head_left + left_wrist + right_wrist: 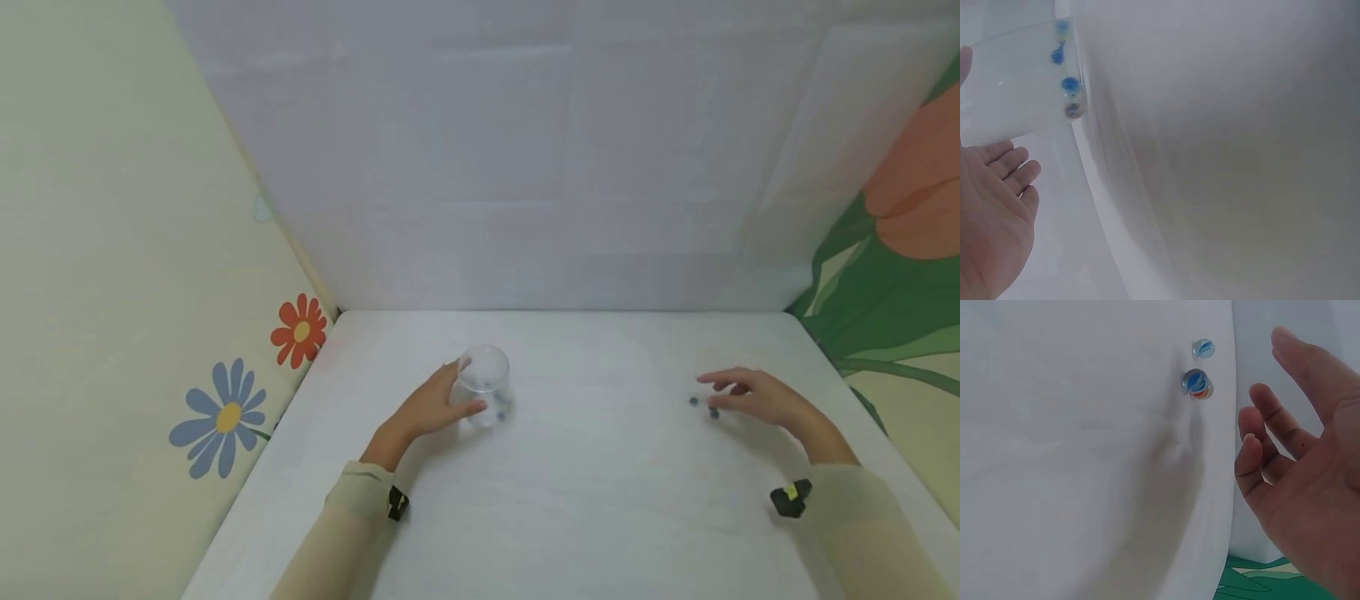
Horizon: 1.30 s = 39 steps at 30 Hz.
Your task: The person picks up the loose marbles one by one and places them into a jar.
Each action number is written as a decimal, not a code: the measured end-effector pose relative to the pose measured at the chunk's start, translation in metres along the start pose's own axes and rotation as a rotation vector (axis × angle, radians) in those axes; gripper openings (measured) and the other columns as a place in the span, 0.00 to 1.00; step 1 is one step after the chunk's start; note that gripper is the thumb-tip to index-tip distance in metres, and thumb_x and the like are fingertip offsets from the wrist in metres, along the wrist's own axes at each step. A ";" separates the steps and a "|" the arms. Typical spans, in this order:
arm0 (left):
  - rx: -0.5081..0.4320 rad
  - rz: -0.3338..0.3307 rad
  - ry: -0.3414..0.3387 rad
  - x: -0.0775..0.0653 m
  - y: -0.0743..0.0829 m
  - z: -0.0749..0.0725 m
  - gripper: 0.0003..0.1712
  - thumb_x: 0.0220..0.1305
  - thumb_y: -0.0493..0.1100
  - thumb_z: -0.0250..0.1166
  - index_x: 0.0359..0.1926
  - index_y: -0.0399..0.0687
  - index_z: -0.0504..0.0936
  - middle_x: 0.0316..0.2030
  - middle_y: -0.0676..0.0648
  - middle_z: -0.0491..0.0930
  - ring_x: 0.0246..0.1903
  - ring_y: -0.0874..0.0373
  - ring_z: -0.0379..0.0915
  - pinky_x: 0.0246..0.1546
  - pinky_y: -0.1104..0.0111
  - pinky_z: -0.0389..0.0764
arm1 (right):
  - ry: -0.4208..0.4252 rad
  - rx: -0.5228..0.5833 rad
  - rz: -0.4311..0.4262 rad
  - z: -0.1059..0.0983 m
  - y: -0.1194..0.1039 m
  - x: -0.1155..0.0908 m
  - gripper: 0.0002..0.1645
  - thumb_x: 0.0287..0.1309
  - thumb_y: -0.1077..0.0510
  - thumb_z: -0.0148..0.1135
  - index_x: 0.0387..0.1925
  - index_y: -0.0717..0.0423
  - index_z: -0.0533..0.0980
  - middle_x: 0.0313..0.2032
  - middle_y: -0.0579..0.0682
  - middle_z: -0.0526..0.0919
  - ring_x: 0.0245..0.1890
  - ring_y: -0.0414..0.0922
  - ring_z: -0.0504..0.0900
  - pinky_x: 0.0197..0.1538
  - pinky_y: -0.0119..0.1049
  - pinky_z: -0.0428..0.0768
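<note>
A clear cup point(483, 385) stands upright on the white table, left of the middle. My left hand point(431, 407) holds its side, the thumb on the near side and the fingers round the far side. In the left wrist view several marbles point(1070, 85), mostly blue, lie at the bottom of the cup. My right hand point(753, 397) hovers over the table at the right, fingers loosely bent and holding nothing. Below its fingertips are loose marbles; the right wrist view shows a pale blue marble point(1204, 348) and a darker blue marble point(1195, 381) partly covering an orange-streaked marble point(1205, 392).
The white-covered table point(585, 500) meets a white cloth backdrop point(555, 167) at its far edge. Flower-patterned panels point(217, 275) flank it at left and right. A small black device point(791, 498) sits at the right wrist, with another at the left.
</note>
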<state>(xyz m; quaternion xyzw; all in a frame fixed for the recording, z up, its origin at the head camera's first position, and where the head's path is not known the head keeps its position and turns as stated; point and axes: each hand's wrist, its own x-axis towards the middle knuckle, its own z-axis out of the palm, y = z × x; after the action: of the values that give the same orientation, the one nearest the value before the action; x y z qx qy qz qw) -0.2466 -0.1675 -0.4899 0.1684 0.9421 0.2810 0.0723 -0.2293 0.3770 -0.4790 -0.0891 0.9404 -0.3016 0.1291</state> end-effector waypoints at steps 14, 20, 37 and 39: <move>-0.004 -0.009 -0.002 -0.002 0.000 -0.001 0.60 0.60 0.76 0.62 0.80 0.49 0.52 0.78 0.41 0.52 0.78 0.41 0.44 0.74 0.43 0.54 | -0.057 0.046 0.011 0.010 0.033 0.002 0.25 0.68 0.53 0.65 0.62 0.59 0.77 0.56 0.62 0.80 0.52 0.56 0.78 0.49 0.48 0.80; -0.004 -0.004 -0.004 -0.001 0.000 0.000 0.59 0.60 0.75 0.62 0.81 0.49 0.52 0.78 0.41 0.52 0.78 0.41 0.44 0.74 0.43 0.54 | -0.060 0.032 0.017 0.014 0.039 0.004 0.25 0.68 0.54 0.65 0.62 0.59 0.77 0.59 0.66 0.78 0.55 0.60 0.77 0.54 0.57 0.79; -0.019 -0.003 -0.008 0.000 0.004 -0.001 0.58 0.62 0.72 0.64 0.80 0.47 0.52 0.78 0.39 0.53 0.78 0.42 0.46 0.74 0.42 0.54 | -0.049 -0.006 0.038 0.017 0.038 0.009 0.20 0.68 0.59 0.62 0.59 0.58 0.80 0.59 0.68 0.76 0.59 0.67 0.72 0.59 0.66 0.73; -0.021 -0.004 -0.008 0.000 0.004 -0.001 0.57 0.62 0.71 0.64 0.80 0.46 0.52 0.78 0.39 0.53 0.78 0.41 0.46 0.74 0.42 0.54 | -0.045 -0.010 0.039 0.016 0.037 0.009 0.19 0.68 0.59 0.62 0.58 0.59 0.80 0.58 0.67 0.77 0.58 0.66 0.73 0.58 0.66 0.73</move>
<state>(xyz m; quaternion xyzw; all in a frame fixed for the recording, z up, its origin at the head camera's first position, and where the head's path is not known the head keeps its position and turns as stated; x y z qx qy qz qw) -0.2458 -0.1650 -0.4870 0.1669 0.9391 0.2901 0.0782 -0.2362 0.3954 -0.5148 -0.0782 0.9402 -0.2925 0.1559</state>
